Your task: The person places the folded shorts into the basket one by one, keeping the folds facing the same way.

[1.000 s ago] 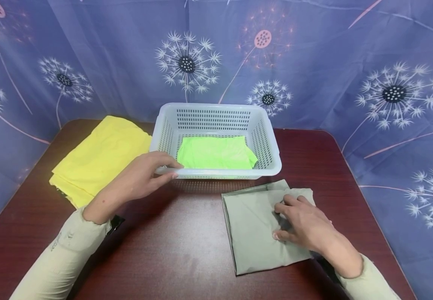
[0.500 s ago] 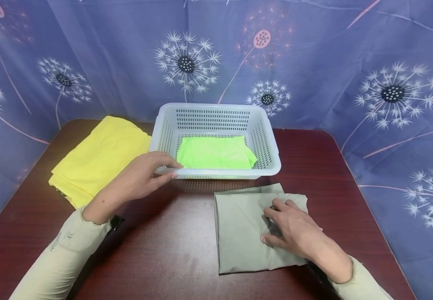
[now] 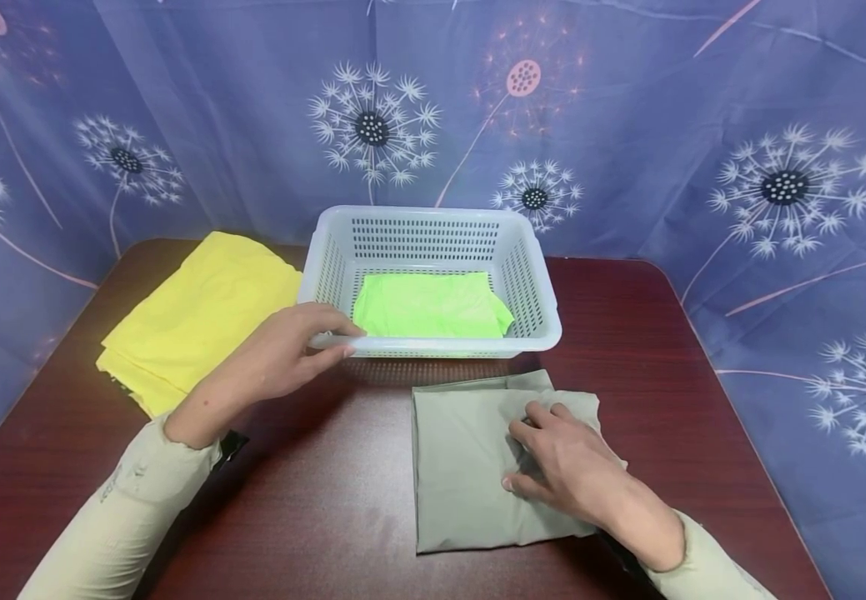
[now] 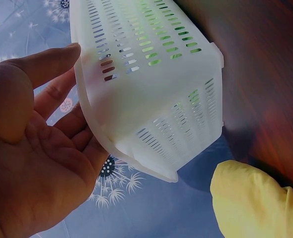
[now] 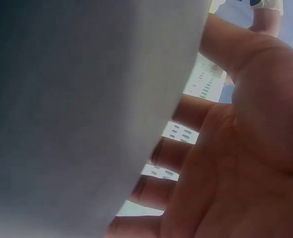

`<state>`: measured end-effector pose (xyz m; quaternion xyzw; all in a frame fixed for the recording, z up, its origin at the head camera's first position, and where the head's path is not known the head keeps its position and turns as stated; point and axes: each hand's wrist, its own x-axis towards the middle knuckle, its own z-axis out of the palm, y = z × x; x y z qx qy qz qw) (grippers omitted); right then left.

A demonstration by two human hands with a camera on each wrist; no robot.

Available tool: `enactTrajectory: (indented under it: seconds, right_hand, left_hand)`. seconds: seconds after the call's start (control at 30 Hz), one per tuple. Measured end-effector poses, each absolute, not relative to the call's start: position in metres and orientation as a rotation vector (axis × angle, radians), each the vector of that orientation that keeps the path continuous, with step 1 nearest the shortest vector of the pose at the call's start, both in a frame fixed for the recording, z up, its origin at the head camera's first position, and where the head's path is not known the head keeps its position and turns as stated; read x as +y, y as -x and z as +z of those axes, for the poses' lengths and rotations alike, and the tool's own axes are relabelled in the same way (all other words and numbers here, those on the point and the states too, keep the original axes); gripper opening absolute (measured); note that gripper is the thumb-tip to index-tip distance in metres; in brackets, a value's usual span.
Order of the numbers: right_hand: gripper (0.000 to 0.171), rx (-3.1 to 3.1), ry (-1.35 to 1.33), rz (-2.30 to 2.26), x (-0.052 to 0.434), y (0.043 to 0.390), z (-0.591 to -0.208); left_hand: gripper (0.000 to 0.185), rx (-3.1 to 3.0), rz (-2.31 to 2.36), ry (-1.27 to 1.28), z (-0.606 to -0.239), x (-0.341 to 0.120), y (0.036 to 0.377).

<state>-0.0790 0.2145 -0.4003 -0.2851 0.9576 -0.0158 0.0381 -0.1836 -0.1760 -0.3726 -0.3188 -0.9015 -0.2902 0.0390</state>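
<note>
Hands: left hand (image 3: 282,354) grips basket (image 3: 530,283) front rim; right hand (image 3: 563,467) fingers flat, relaxed, pressing folded grey cloth (image 3: 463,467).

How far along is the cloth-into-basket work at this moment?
One bright green cloth already lies folded in the white basket. The right hand rests on the folded grey cloth on the table, while the left hand holds the basket's front rim. The yellow cloth lies untouched beside the basket.
</note>
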Motion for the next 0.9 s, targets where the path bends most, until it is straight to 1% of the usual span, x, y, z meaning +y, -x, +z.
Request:
enactTrajectory:
  seconds: [0.5,0.9]
  right_hand:
    - [0.044,2.92,0.793,-0.068,0.192,0.076,-0.399]
    - [0.043,2.924,0.784,-0.105,0.18,0.076,-0.4]
  left_hand:
    - [0.018,-2.754,-0.895,0.982,-0.373,-0.175,0.183]
    - [0.018,-2.744,-0.886,0.992,-0.373,-0.175,0.183]
